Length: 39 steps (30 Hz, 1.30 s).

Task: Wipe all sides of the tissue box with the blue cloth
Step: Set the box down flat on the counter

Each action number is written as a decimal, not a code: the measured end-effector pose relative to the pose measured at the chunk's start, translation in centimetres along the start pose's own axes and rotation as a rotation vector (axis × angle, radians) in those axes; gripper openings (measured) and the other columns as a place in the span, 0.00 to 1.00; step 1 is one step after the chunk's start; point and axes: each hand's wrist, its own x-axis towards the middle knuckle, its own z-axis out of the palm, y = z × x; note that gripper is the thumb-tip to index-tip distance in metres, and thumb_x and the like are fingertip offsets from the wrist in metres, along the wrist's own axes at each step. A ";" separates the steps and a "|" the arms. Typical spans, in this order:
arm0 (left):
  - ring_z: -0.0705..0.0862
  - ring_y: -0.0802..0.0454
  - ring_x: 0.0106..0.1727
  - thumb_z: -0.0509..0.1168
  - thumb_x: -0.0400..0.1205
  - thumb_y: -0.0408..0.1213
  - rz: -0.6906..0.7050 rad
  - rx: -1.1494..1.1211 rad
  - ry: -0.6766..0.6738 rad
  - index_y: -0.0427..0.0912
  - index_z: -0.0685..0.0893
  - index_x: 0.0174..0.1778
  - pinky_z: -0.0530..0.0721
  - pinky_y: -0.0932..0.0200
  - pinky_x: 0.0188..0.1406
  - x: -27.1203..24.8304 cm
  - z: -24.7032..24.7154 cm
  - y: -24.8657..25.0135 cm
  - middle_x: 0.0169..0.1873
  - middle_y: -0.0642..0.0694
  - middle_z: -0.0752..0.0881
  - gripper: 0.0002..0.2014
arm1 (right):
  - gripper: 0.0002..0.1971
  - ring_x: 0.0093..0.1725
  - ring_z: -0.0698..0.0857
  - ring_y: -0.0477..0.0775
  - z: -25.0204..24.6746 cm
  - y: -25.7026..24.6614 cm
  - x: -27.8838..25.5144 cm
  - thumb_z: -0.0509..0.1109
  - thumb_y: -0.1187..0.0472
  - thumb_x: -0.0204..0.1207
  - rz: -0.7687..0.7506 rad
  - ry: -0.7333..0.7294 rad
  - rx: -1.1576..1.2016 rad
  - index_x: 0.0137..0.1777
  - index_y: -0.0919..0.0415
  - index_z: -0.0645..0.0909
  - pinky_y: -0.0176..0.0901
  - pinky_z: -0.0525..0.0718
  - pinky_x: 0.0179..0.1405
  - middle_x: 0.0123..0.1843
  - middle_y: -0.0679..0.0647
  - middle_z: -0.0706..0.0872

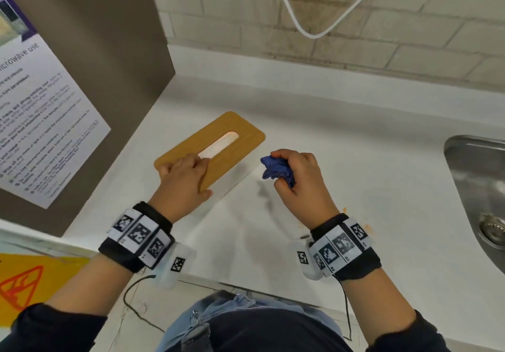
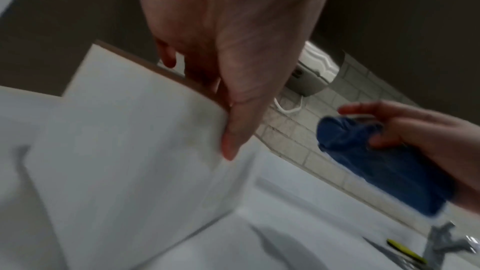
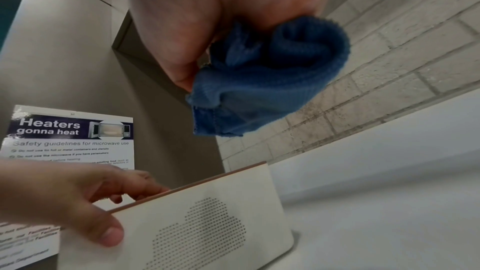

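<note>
Head view, read from left to right: a grey-brown cabinet panel (image 1: 90, 83) stands at 9 o'clock with a white printed microwave-safety notice (image 1: 41, 122) stuck to it, well apart from the work. Next comes the white rectangular tissue box with a tan wooden lid and an oval slot (image 1: 218, 143), standing upright on the white table (image 1: 355, 138) just left of centre, its long axis running from 7 toward 1 o'clock. The left hand (image 1: 185, 179) clamps the near end of the box, fingers curled over the lid and thumb down the near white wall; this looks like a steadying hold, so the box will not slide when rubbed. In the left wrist view the thumb (image 2: 233, 137) lies along the corner of the white wall.

At 3 o'clock from the box, near it but not touching, the right hand (image 1: 297, 176) is clenched around the bunched blue microfibre cloth (image 1: 276, 171), held above the table. Balling it up probably gives a firm pad. The right wrist view shows the cloth hanging over the box's dotted white side (image 3: 207, 227), which seems the face about to be wiped.

Farther right, at 4 o'clock, sits the steel sink (image 1: 481, 187).
</note>
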 end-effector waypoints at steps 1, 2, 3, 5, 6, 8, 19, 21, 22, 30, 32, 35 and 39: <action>0.69 0.45 0.70 0.68 0.75 0.47 0.013 -0.011 -0.013 0.48 0.67 0.75 0.53 0.53 0.55 0.1 -0.4 -0.9 0.67 0.45 0.73 0.32 | 0.19 0.56 0.70 0.46 0.0 0.2 -0.2 0.62 0.69 0.72 -0.007 -0.015 -0.014 0.62 0.53 0.77 0.46 0.77 0.58 0.46 0.28 0.78; 0.68 0.46 0.71 0.69 0.75 0.44 0.028 -0.011 -0.032 0.50 0.68 0.75 0.53 0.52 0.57 0.1 -0.8 -1.9 0.68 0.47 0.73 0.32 | 0.18 0.56 0.71 0.47 0.1 0.5 -0.4 0.60 0.66 0.72 -0.027 -0.032 -0.034 0.61 0.51 0.77 0.47 0.76 0.58 0.47 0.31 0.81; 0.68 0.47 0.71 0.70 0.74 0.41 0.045 0.004 -0.054 0.53 0.68 0.74 0.54 0.50 0.60 0.2 -1.3 -2.9 0.69 0.49 0.73 0.32 | 0.17 0.55 0.72 0.48 0.2 0.8 -0.7 0.58 0.63 0.72 -0.052 -0.054 -0.066 0.59 0.50 0.78 0.47 0.76 0.57 0.48 0.35 0.84; 0.68 0.49 0.73 0.70 0.73 0.32 0.080 0.047 -0.080 0.55 0.71 0.73 0.51 0.47 0.67 0.5 -2.2 -4.7 0.68 0.51 0.74 0.32 | 0.17 0.52 0.73 0.50 0.4 1.3 -1.4 0.58 0.63 0.70 -0.079 -0.103 -0.129 0.56 0.50 0.79 0.46 0.74 0.54 0.51 0.40 0.85; 0.68 0.49 0.73 0.67 0.72 0.26 0.092 0.067 -0.070 0.56 0.73 0.71 0.49 0.46 0.69 0.7 -2.6 -5.5 0.67 0.51 0.76 0.32 | 0.17 0.51 0.73 0.51 0.5 1.5 -1.8 0.58 0.64 0.69 -0.076 -0.129 -0.147 0.55 0.50 0.80 0.46 0.72 0.53 0.51 0.42 0.86; 0.70 0.49 0.73 0.60 0.69 0.17 0.084 0.092 -0.034 0.56 0.77 0.67 0.44 0.46 0.72 1.1 -3.0 -6.3 0.65 0.50 0.78 0.35 | 0.17 0.50 0.75 0.54 0.7 2.0 -2.7 0.56 0.62 0.69 -0.083 -0.180 -0.175 0.54 0.51 0.81 0.47 0.73 0.52 0.50 0.45 0.87; 0.70 0.37 0.68 0.59 0.68 0.65 0.006 -0.120 -0.006 0.42 0.78 0.64 0.61 0.42 0.67 0.0 0.4 3.5 0.66 0.40 0.76 0.36 | 0.17 0.55 0.80 0.65 -7.7 11.2 -8.2 0.62 0.71 0.69 0.347 0.149 -0.362 0.55 0.56 0.81 0.56 0.79 0.54 0.56 0.55 0.86; 0.71 0.32 0.65 0.63 0.65 0.62 0.016 -0.073 0.015 0.35 0.76 0.62 0.65 0.37 0.66 -0.2 1.3 5.0 0.65 0.33 0.75 0.38 | 0.16 0.58 0.78 0.69 -11.0 13.4 -9.6 0.64 0.74 0.71 0.520 0.264 -0.449 0.57 0.61 0.81 0.55 0.76 0.52 0.59 0.61 0.84; 0.71 0.30 0.65 0.63 0.64 0.60 0.021 -0.068 0.021 0.34 0.76 0.61 0.65 0.36 0.66 -0.2 1.8 5.5 0.64 0.32 0.75 0.37 | 0.15 0.58 0.76 0.70 -12.4 14.4 -10.3 0.64 0.74 0.72 0.600 0.290 -0.537 0.58 0.63 0.80 0.57 0.76 0.51 0.60 0.63 0.82; 0.73 0.29 0.62 0.60 0.63 0.65 0.055 -0.020 0.002 0.32 0.77 0.50 0.72 0.32 0.61 2.0 4.0 8.5 0.59 0.29 0.78 0.37 | 0.18 0.65 0.72 0.72 -17.9 20.3 -15.1 0.62 0.65 0.80 0.979 0.135 -0.697 0.68 0.68 0.72 0.63 0.72 0.64 0.67 0.70 0.74; 0.72 0.30 0.62 0.58 0.62 0.67 0.036 -0.030 0.003 0.34 0.76 0.47 0.71 0.32 0.62 2.2 3.9 8.9 0.59 0.30 0.77 0.37 | 0.20 0.69 0.70 0.72 -17.8 20.0 -15.4 0.64 0.64 0.78 0.945 0.083 -0.731 0.70 0.64 0.71 0.63 0.65 0.72 0.70 0.68 0.72; 0.69 0.33 0.68 0.57 0.61 0.69 0.054 -0.081 0.005 0.35 0.77 0.61 0.64 0.35 0.68 1.7 3.2 8.9 0.66 0.35 0.74 0.44 | 0.19 0.67 0.74 0.70 -16.1 17.0 -15.9 0.68 0.70 0.71 0.695 0.168 -0.745 0.63 0.63 0.78 0.65 0.68 0.67 0.67 0.65 0.77; 0.68 0.39 0.72 0.62 0.60 0.69 0.132 -0.132 -0.018 0.48 0.71 0.72 0.57 0.36 0.75 1.2 1.9 6.4 0.69 0.43 0.72 0.46 | 0.12 0.28 0.83 0.54 -11.1 12.0 -20.7 0.58 0.72 0.63 0.275 0.110 -0.565 0.30 0.57 0.80 0.43 0.82 0.32 0.28 0.47 0.81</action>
